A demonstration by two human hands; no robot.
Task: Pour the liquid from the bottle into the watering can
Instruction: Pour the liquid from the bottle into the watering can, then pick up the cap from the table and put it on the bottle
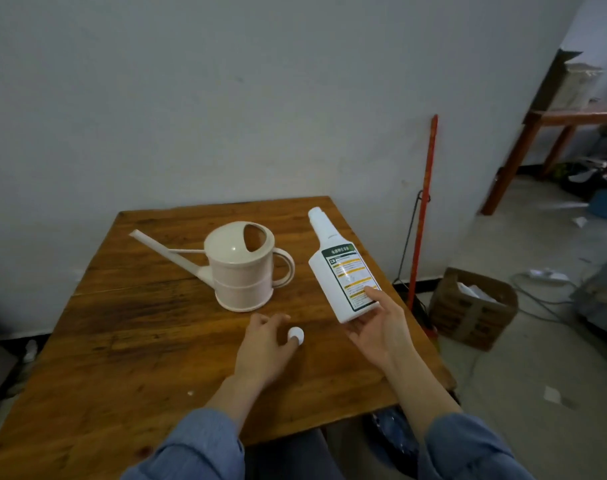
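Bottle (343, 265): white rigid plastic, uncapped, likely light, smooth; clasped low in right hand (378, 327). Cap (296, 335) pinched under left hand (264, 344). Watering can (241, 268) beyond left fingers.

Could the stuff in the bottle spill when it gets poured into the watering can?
Maybe. The bottle is uncapped, held only near its base by the right hand, so it might wobble. The watering can has a smallish top opening, easy to miss. The cap by the left hand could roll off the table.
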